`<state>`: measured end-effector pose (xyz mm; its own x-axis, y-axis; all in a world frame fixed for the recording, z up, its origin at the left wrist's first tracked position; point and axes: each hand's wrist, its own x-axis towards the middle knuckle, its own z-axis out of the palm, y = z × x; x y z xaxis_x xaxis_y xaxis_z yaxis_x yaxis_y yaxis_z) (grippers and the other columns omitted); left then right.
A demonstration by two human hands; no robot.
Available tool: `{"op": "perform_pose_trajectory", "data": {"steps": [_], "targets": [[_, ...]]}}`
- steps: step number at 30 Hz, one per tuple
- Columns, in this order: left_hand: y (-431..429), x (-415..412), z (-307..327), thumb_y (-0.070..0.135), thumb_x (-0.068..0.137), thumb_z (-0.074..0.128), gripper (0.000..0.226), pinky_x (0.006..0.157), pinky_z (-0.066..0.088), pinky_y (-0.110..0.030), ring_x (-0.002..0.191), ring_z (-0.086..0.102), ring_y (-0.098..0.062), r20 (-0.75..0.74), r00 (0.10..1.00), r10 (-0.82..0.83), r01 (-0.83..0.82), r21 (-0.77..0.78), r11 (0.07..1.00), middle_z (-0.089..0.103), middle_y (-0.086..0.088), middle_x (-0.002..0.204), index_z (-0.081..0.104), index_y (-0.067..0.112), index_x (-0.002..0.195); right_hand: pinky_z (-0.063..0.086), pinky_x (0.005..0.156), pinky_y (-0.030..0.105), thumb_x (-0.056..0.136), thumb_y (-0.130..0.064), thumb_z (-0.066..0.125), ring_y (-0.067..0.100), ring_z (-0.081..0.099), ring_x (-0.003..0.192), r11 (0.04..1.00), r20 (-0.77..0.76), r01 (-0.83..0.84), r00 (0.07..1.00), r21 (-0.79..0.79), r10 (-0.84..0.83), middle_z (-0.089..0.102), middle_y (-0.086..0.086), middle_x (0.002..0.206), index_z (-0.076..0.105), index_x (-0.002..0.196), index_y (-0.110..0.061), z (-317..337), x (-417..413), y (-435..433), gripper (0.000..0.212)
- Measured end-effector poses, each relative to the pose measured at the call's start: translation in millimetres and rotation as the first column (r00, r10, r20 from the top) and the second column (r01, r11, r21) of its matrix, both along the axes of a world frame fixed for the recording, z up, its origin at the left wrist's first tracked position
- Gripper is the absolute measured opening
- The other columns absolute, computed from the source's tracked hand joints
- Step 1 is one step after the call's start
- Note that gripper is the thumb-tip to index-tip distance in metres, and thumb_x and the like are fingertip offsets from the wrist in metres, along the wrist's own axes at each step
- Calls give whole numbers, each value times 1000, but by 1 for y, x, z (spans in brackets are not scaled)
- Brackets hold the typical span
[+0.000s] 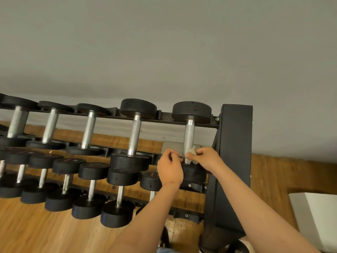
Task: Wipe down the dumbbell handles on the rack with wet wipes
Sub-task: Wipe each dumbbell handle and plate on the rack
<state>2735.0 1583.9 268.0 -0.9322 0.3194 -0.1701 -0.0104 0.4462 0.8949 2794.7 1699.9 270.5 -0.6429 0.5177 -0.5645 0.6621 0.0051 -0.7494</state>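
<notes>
A black rack (235, 161) carries rows of black dumbbells with silver handles. The rightmost dumbbell handle (189, 136) on the top row stands beside the rack's end post. A crumpled white wet wipe (191, 154) is wrapped around the lower end of that handle. My right hand (207, 158) pinches the wipe against the handle from the right. My left hand (170, 168) is at the handle's left side with its fingers curled toward the wipe; whether it grips the wipe is hidden.
Several other dumbbells fill the top row (134, 136) and the two lower rows (91, 187) to the left. A grey wall rises behind the rack. Wooden floor (36, 230) lies below, and a white box (317, 218) sits at the lower right.
</notes>
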Motion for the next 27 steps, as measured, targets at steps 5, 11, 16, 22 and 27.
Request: {"op": "perform_pose_trajectory", "data": {"steps": [5, 11, 16, 22, 27], "targets": [[-1, 0, -1, 8, 97, 45, 24, 61, 41, -6, 66, 60, 2, 5, 1000, -2, 2, -2, 1000, 65, 3, 69, 60, 15, 79, 49, 76, 32, 81, -29, 78, 15, 60, 78, 998, -13, -15, 1000, -54, 14, 64, 0, 73, 72, 77, -16, -2, 8, -3, 15], [1, -1, -5, 15, 94, 53, 14, 64, 43, -18, 72, 61, -11, 12, 1000, 15, -15, -20, 1000, 66, -1, 75, 60, 14, 82, 43, 62, 24, 79, -30, 79, 15, 56, 71, 996, 45, 0, 999, -88, 4, 59, 0, 69, 58, 65, -18, 5, -3, -5, 28], [1, -1, -5, 17, 94, 58, 7, 69, 43, -16, 79, 60, -8, -20, 1000, 17, -17, -16, 1000, 64, 5, 83, 59, 20, 88, 44, 65, 27, 77, -28, 81, 16, 57, 72, 992, 61, 50, 997, -114, -43, 59, 1, 69, 59, 65, -17, 5, -6, -3, 28], [1, -1, -2, 16, 96, 54, 12, 62, 40, -4, 77, 60, -10, -10, 1000, 14, -14, 9, 1000, 66, -2, 82, 59, 19, 86, 42, 82, 26, 78, -21, 80, 15, 61, 95, 930, -69, 309, 942, -200, -328, 70, 6, 103, 71, 107, -3, 8, -19, 0, 35], [1, -1, -3, 14, 96, 54, 15, 64, 40, -4, 79, 62, -12, -7, 1000, 10, -10, 21, 1000, 66, -3, 82, 58, 20, 83, 39, 81, 22, 84, -21, 75, 14, 56, 98, 865, -171, 466, 851, -189, -496, 67, 7, 110, 70, 109, -3, 31, -48, 28, 32]]}}
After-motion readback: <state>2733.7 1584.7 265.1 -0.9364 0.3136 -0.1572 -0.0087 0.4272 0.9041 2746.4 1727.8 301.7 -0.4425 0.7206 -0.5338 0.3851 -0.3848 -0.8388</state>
